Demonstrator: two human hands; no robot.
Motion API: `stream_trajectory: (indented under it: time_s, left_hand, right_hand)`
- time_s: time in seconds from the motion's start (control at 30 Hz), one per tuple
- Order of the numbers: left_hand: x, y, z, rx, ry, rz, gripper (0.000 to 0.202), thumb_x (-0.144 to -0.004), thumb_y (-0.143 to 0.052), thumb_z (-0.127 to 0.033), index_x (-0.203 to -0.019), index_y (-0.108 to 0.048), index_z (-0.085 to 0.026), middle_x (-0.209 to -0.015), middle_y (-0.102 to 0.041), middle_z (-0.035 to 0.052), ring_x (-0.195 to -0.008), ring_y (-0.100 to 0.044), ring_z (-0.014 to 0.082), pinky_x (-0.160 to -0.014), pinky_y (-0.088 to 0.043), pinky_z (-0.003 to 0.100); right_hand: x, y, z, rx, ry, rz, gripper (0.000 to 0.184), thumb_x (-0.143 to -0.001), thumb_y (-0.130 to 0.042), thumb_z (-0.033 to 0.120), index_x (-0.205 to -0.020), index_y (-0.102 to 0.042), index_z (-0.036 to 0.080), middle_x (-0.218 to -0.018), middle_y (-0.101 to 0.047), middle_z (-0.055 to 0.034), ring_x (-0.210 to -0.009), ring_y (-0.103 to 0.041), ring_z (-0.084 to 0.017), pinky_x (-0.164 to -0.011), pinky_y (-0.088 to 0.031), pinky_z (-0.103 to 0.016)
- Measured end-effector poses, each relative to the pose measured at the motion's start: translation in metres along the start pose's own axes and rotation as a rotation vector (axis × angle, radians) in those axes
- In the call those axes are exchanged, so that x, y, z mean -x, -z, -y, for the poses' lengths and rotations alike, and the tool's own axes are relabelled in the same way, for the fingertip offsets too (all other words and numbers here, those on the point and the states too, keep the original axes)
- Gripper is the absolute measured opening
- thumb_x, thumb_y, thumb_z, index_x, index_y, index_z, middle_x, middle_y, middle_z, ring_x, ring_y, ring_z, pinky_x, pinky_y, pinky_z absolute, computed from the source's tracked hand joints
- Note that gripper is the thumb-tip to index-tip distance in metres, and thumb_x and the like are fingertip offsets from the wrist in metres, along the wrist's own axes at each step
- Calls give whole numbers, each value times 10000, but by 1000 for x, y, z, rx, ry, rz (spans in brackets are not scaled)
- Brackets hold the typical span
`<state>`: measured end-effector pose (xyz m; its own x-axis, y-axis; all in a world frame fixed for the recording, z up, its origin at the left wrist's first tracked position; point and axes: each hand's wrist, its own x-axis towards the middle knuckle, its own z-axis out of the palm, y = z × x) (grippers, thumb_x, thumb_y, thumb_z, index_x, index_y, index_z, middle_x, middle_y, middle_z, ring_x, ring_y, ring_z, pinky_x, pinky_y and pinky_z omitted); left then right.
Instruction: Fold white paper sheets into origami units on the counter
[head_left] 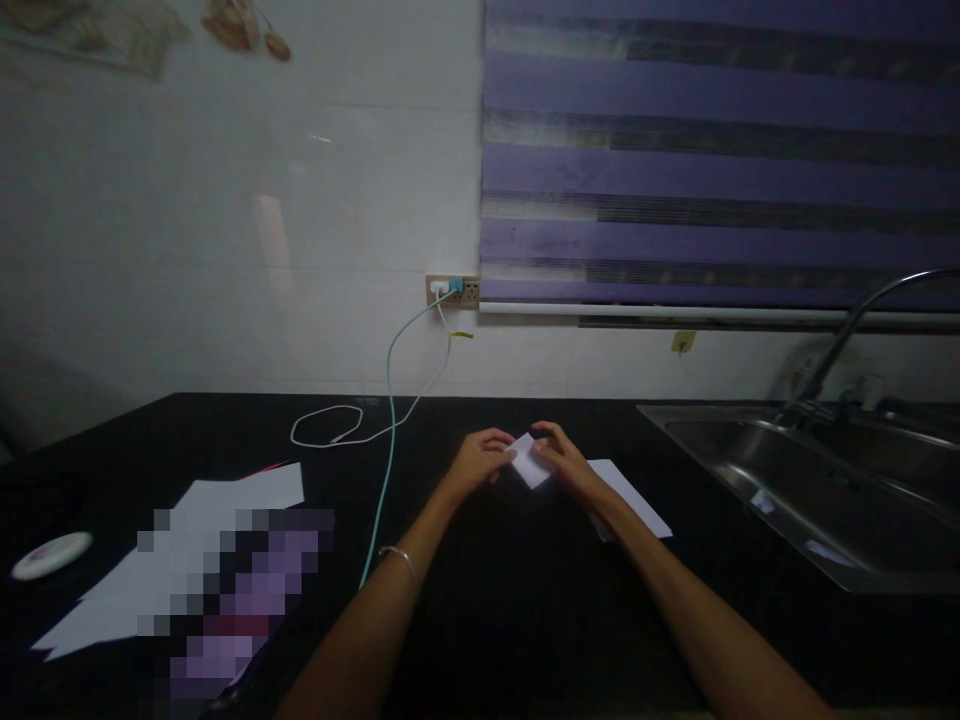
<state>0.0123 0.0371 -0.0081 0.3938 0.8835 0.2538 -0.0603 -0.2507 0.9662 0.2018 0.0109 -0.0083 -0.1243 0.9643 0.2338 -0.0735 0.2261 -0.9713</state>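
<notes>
Both of my hands meet over the middle of a black counter [487, 620]. They hold a small folded piece of white paper [531, 463] between them. My left hand [480, 462] pinches its left edge with curled fingers. My right hand [564, 458] grips its right side, fingers bent over the top. A silver bangle [400, 557] sits on my left wrist. A flat white sheet of paper [634, 497] lies on the counter under my right forearm.
A steel sink [810, 490] with a curved tap [855, 325] is at the right. White papers [217, 500] and a round white disc [51, 555] lie at the left. A teal cable [390, 420] and a white cable [330, 425] run from a wall socket [452, 290]. Purple striped blinds [720, 150] hang behind.
</notes>
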Motion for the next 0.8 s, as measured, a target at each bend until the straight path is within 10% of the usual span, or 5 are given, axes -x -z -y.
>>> stream_trajectory:
  time_s: [0.8]
  left_hand:
    - [3, -2, -9, 103, -67, 18, 348, -721, -677, -334, -942, -607, -74, -764, -701, 127, -626, -671, 199, -386, -396, 193]
  right_hand:
    - [4, 0, 7, 207, 242, -155, 207, -725, -669, 294, -891, -748, 198, -913, -730, -83, -862, -660, -258, -781, -495, -386]
